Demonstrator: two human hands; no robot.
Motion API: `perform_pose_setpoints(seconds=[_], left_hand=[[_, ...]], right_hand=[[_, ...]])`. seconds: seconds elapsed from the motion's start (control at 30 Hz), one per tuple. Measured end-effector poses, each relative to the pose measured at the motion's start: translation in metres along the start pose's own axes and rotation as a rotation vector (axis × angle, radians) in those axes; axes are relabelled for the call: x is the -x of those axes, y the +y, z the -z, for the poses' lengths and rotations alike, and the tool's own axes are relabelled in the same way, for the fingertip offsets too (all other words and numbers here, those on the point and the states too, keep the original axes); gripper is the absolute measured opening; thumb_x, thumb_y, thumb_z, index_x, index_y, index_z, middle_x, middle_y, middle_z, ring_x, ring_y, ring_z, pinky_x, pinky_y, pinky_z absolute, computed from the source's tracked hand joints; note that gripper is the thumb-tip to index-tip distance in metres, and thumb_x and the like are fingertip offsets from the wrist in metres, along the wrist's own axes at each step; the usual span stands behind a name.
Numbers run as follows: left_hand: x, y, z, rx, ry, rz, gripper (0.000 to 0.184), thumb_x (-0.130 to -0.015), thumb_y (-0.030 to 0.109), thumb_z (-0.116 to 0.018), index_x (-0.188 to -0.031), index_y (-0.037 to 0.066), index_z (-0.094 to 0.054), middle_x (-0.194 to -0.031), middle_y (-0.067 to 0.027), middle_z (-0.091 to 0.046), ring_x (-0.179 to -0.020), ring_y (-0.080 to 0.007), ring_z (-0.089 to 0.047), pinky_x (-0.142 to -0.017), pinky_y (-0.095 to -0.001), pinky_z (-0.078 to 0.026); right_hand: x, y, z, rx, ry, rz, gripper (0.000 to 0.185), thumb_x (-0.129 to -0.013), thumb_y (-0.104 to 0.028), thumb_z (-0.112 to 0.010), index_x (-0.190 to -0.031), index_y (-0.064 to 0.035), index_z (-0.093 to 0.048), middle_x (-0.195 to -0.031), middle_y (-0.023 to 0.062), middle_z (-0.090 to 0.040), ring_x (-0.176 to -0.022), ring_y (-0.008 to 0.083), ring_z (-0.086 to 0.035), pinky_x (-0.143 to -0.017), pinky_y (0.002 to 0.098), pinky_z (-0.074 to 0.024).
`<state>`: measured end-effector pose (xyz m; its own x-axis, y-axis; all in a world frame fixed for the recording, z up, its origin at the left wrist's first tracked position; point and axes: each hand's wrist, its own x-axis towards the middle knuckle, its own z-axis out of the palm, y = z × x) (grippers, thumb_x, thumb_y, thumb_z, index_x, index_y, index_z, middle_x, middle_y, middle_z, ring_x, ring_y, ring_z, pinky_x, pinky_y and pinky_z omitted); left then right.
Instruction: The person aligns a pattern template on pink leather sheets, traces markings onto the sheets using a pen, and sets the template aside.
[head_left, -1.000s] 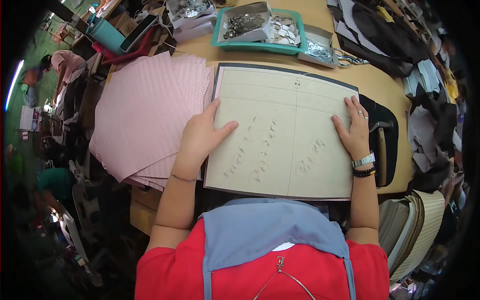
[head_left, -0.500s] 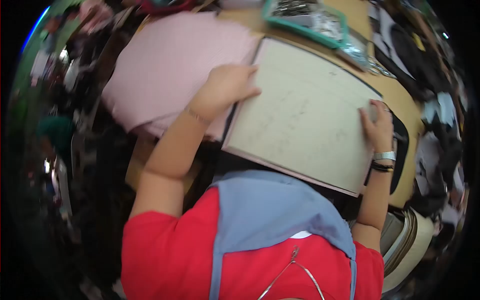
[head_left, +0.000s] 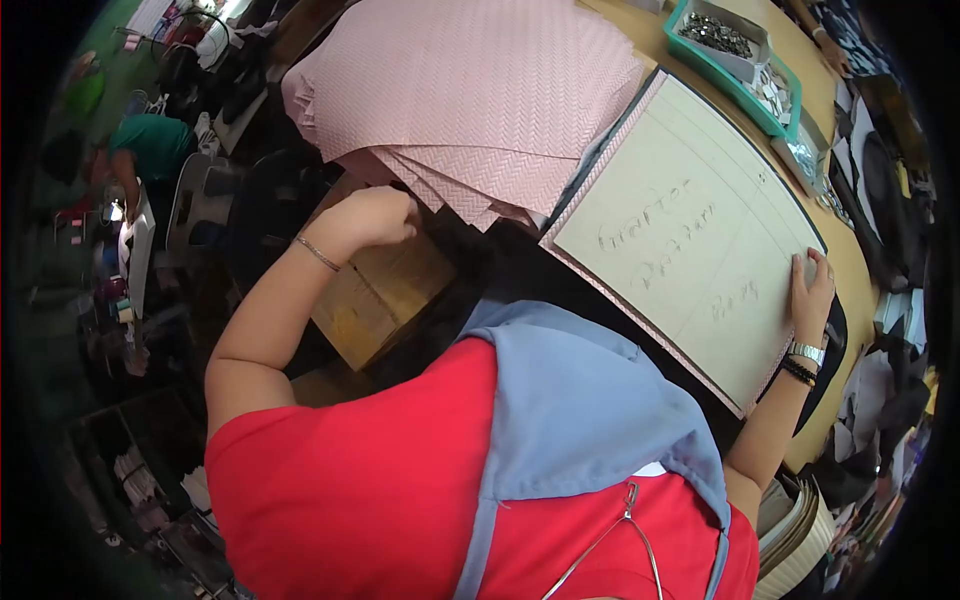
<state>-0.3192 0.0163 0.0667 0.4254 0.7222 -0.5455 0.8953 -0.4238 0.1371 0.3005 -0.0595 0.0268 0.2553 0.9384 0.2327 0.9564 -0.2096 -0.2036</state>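
A cream card pattern (head_left: 668, 230) with handwriting and ruled lines lies over a pink woven-textured sheet whose border shows along its edges. My right hand (head_left: 812, 295) holds the card by its right edge, thumb on top and fingers bent at the rim. To the left is a fanned stack of pink textured sheets (head_left: 470, 80). Just below the stack's lower corner, my left hand (head_left: 380, 215) hangs over a cardboard box (head_left: 385, 295). Its fingers are curled in, the tips partly hidden, and nothing shows in them.
A green tray (head_left: 730, 88) at the back of the table carries small boxes of metal parts, with a clear plastic bag (head_left: 805, 165) beside it. Stacked boards (head_left: 795, 530) stand at my lower right. Another person in green (head_left: 155, 150) is far left.
My left hand has left the card's left edge and moved down-left, off the table's stack. My right hand stays at the card's right edge. The view has shifted, showing the box more.
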Motion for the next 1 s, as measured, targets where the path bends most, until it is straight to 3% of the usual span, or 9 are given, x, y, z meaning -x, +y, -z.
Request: perform_pose_setpoints(seconds=[0.13, 0.2, 0.33, 0.37, 0.5, 0.6, 0.7, 0.93, 1.0], left_hand=[[0.001, -0.005, 0.016, 0.454, 0.122, 0.098, 0.024, -0.086, 0.019, -0.055, -0.084, -0.002, -0.065, -0.071, -0.0135, -0.066, -0.068, -0.0232, -0.066, -0.065, -0.0344, -0.051], [0.007, -0.003, 0.037, 0.471, 0.16, 0.1, 0.027, -0.089, 0.022, -0.054, -0.094, -0.002, -0.067, -0.073, -0.0149, -0.066, -0.07, -0.0256, -0.066, -0.069, -0.0362, -0.051], [0.003, -0.009, 0.035, 0.512, 0.181, 0.106, 0.031, -0.091, 0.025, -0.055, -0.091, -0.003, -0.067, -0.075, -0.017, -0.067, -0.069, -0.0273, -0.066, -0.067, -0.0364, -0.051], [-0.003, -0.023, 0.023, 0.376, 0.312, -0.048, 0.025, -0.087, 0.02, -0.055, -0.085, -0.001, -0.067, -0.078, -0.0183, -0.067, -0.071, -0.031, -0.066, -0.065, -0.0388, -0.05], [0.001, -0.023, 0.035, -0.022, 0.472, 0.031, 0.007, -0.071, 0.01, -0.059, -0.07, 0.004, -0.064, -0.07, -0.0163, -0.065, -0.069, -0.0334, -0.065, -0.061, -0.0424, -0.05], [0.0, -0.017, 0.039, -0.223, 0.586, -0.019, 0.005, -0.07, 0.009, -0.06, -0.07, 0.006, -0.065, -0.068, -0.016, -0.064, -0.068, -0.0323, -0.065, -0.062, -0.0422, -0.051], [0.0, -0.011, 0.041, -0.307, 0.4, -0.032, 0.006, -0.072, 0.009, -0.061, -0.069, 0.006, -0.065, -0.07, -0.0161, -0.064, -0.068, -0.0314, -0.066, -0.063, -0.0423, -0.052], [-0.02, -0.029, -0.044, -0.338, 0.641, 0.02, 0.006, -0.075, 0.009, -0.06, -0.071, 0.007, -0.065, -0.07, -0.0143, -0.064, -0.07, -0.0315, -0.066, -0.063, -0.0422, -0.053], [-0.024, -0.031, -0.053, -0.294, 0.813, -0.039, 0.005, -0.075, 0.007, -0.059, -0.075, 0.005, -0.064, -0.069, -0.0145, -0.062, -0.07, -0.0327, -0.065, -0.063, -0.0424, -0.052]], right_hand=[[0.0, 0.003, -0.001, 0.0, 0.005, 0.026, 0.042, -0.093, -0.036, -0.059, -0.116, -0.0007, -0.059, -0.117, 0.0211, -0.062, -0.112, 0.0368, -0.056, -0.097, 0.0423, -0.0414], [-0.002, 0.006, -0.002, 0.029, -0.007, 0.021, 0.043, -0.093, -0.036, -0.059, -0.117, -0.0002, -0.059, -0.117, 0.0209, -0.062, -0.112, 0.0367, -0.056, -0.098, 0.0422, -0.0412], [-0.002, 0.009, -0.005, 0.021, 0.0, 0.031, 0.043, -0.093, -0.035, -0.059, -0.116, 0.0006, -0.059, -0.118, 0.0208, -0.062, -0.113, 0.0365, -0.056, -0.098, 0.0423, -0.0411], [-0.003, 0.01, -0.006, 0.017, -0.004, 0.011, 0.042, -0.093, -0.035, -0.059, -0.116, -0.0001, -0.059, -0.119, 0.0206, -0.061, -0.114, 0.0362, -0.055, -0.098, 0.0424, -0.0412], [-0.003, 0.011, -0.005, 0.041, -0.021, 0.018, 0.043, -0.093, -0.037, -0.059, -0.116, -0.0008, -0.059, -0.118, 0.0204, -0.062, -0.114, 0.0361, -0.055, -0.098, 0.0426, -0.0411], [-0.004, 0.011, -0.005, 0.044, -0.029, 0.008, 0.043, -0.093, -0.037, -0.059, -0.116, -0.0012, -0.059, -0.118, 0.0199, -0.062, -0.114, 0.0363, -0.055, -0.098, 0.0428, -0.0411], [-0.004, 0.011, -0.005, 0.045, -0.021, 0.005, 0.043, -0.092, -0.037, -0.06, -0.116, -0.0015, -0.06, -0.118, 0.0191, -0.062, -0.114, 0.036, -0.055, -0.098, 0.0429, -0.0413], [-0.001, 0.01, -0.006, -0.034, 0.022, -0.004, 0.038, -0.088, -0.033, -0.064, -0.112, -0.0035, -0.061, -0.114, 0.0206, -0.062, -0.11, 0.0372, -0.056, -0.097, 0.0434, -0.0416], [0.004, 0.0, -0.002, -0.019, 0.063, 0.008, 0.036, -0.087, -0.033, -0.065, -0.11, -0.0045, -0.061, -0.112, 0.0199, -0.062, -0.108, 0.0371, -0.056, -0.095, 0.0441, -0.0417]])
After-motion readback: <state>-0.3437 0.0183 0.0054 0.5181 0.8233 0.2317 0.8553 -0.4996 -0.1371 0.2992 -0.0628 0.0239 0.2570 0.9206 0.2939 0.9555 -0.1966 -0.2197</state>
